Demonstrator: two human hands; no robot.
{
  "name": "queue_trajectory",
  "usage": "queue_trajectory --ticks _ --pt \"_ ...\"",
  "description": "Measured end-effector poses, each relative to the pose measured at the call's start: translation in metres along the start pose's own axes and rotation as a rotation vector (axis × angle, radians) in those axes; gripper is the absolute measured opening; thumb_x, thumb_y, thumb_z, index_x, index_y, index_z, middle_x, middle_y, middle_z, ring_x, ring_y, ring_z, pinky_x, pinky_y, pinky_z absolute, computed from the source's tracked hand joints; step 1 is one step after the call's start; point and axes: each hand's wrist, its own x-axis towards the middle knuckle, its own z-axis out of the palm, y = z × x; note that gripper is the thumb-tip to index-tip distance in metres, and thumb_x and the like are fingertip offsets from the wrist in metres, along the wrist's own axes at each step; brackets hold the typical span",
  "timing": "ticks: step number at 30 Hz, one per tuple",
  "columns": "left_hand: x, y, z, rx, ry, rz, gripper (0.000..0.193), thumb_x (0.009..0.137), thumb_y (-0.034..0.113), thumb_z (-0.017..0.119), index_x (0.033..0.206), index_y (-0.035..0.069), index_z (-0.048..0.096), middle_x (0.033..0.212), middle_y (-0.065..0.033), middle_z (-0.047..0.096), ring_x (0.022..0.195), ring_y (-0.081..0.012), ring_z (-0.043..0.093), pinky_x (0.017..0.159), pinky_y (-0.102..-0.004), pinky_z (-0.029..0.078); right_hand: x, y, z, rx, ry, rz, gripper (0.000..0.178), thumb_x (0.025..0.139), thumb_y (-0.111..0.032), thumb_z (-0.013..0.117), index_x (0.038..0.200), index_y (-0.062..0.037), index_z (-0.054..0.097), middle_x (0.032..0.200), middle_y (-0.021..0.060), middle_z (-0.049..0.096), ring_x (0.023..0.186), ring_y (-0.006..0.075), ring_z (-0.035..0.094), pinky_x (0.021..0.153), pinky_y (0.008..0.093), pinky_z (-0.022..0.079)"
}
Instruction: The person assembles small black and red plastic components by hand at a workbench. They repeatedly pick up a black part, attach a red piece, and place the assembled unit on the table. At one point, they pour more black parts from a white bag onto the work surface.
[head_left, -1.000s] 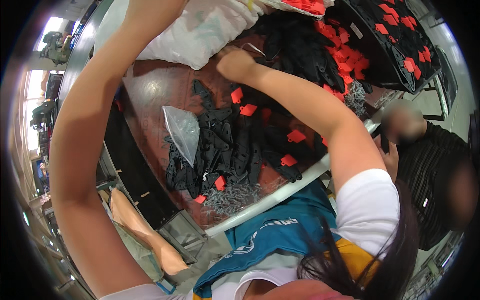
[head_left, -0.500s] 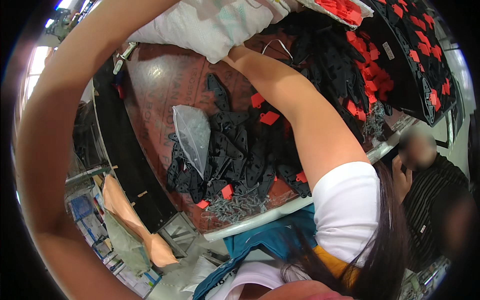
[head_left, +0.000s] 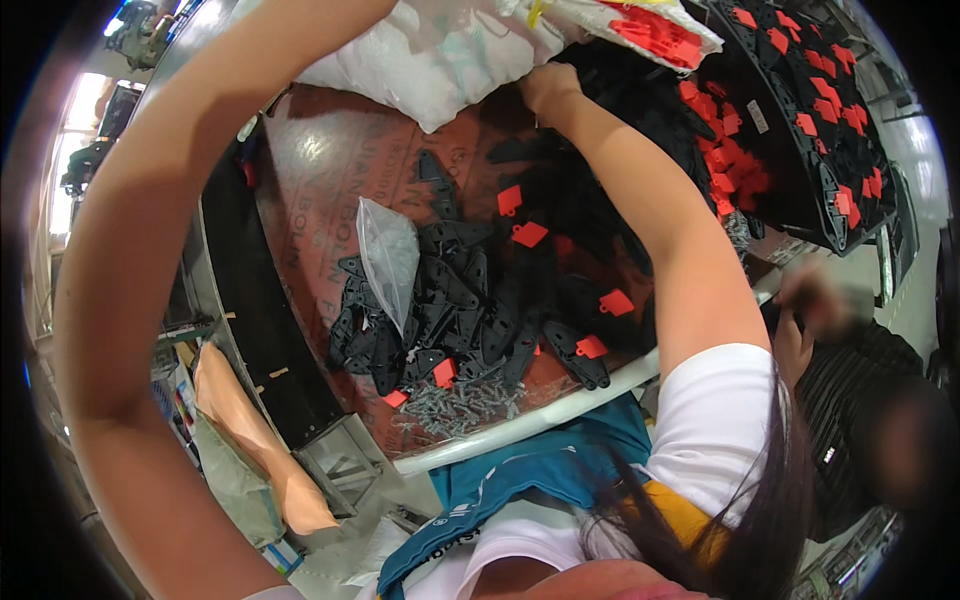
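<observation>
Across a reddish-brown table, a white sack was far back, perhaps steadied by the right hand, its grip impossible to tell; the left hand was out of view.

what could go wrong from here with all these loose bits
The screws lie loose near the front edge of the table and might get swept off. The right hand, beside the white sack, could knock nearby black parts. Red pieces sit exposed in white sacking and may spill if it tips.
</observation>
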Motion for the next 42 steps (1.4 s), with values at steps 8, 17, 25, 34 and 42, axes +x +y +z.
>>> queue_trajectory --ticks 8,17,25,34,42 --pt "-0.007 0.018 0.037 -0.201 0.035 0.046 0.023 0.084 0.014 0.055 0.106 0.015 0.050 0.078 -0.0095 0.062 0.076 -0.0311 0.063 0.060 -0.0424 0.047 -0.074 0.077 0.019 -0.086 0.177 0.120 0.023 0.085 -0.021 0.051 0.099 -0.0139 0.068 0.097 0.0107 0.069 0.093 0.0320 0.065 0.078 0.0482 0.049" --pt "-0.021 0.029 0.051 -0.228 -0.003 0.005 0.027 0.082 0.010 0.054 0.108 0.016 0.050 0.080 -0.0066 0.059 0.079 -0.0276 0.062 0.062 -0.0400 0.048 -0.135 0.116 0.014 2.241 0.107 0.374 0.047 0.092 -0.019 0.049 0.120 0.0183 0.043 0.122 0.0305 0.050 0.107 0.0393 0.057 0.094 0.0429 0.050" --pt "-0.022 0.035 0.035 -0.224 -0.006 0.074 0.029 0.081 0.011 0.055 0.110 0.016 0.053 0.078 -0.0077 0.062 0.076 -0.0275 0.065 0.061 -0.0378 0.051 -0.096 0.155 0.028 2.231 0.449 0.685 0.014 0.094 -0.018 0.053 0.103 -0.0076 0.054 0.085 0.0063 0.061 0.069 0.0150 0.057 0.055 0.0235 0.044" --pt "-0.034 0.042 0.029 -0.366 -0.075 -0.036 0.016 0.082 0.016 0.057 0.098 0.013 0.055 0.068 -0.0094 0.063 0.069 -0.0305 0.065 0.056 -0.0413 0.049 -0.106 0.190 -0.018 1.604 0.392 0.690 0.019 0.088 -0.024 0.062 0.083 -0.0060 0.056 0.061 0.0029 0.052 0.046 0.0110 0.046 0.039 0.0249 0.033" --pt "-0.043 0.039 0.043 -0.485 -0.004 0.050 0.020 0.079 0.015 0.057 0.099 0.012 0.055 0.066 -0.0086 0.062 0.065 -0.0291 0.065 0.054 -0.0392 0.049 -0.123 0.202 -0.009 1.638 0.035 0.811 0.040 0.093 -0.044 0.048 0.070 -0.0112 0.050 0.058 0.0021 0.052 0.042 0.0094 0.041 0.035 0.0222 0.026"
